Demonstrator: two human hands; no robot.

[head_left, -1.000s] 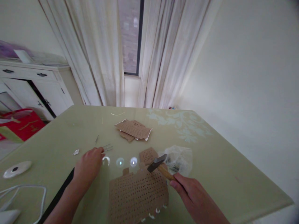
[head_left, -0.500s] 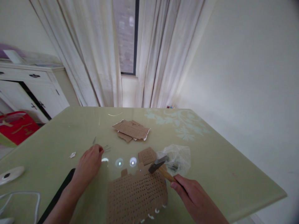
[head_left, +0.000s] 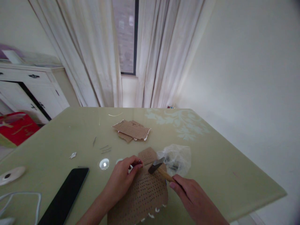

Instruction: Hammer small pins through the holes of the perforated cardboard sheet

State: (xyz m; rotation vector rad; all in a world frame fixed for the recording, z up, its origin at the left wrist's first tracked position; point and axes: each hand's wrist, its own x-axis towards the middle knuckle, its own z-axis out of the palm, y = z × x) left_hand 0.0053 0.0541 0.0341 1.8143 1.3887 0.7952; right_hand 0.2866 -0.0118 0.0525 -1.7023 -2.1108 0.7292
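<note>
My right hand [head_left: 191,195] is closed around the wooden handle of a hammer [head_left: 157,165]. The hammer's dark metal head is over the upper edge of a brown cardboard sheet [head_left: 147,193] dotted with rows of small holes. At that sheet's upper left my left hand [head_left: 124,175] is closed in a pinch; whatever its fingertips hold is too small or hidden to make out. Several thin metal pins or nails [head_left: 106,149] lie on the table beyond my left hand. A smaller punched cardboard piece [head_left: 147,155] lies just past the sheet.
A clear plastic bag [head_left: 179,157] with dark bits inside sits right of the sheet. More punched cardboard pieces [head_left: 132,129] are stacked farther back. To the left are a black phone [head_left: 64,197], a white scrap [head_left: 73,155], a white oval device [head_left: 11,175] and a white cable [head_left: 39,200].
My left hand has moved right from the thin metal pieces to the cardboard's upper edge, uncovering the phone. The hammer in my right hand has barely shifted.
</note>
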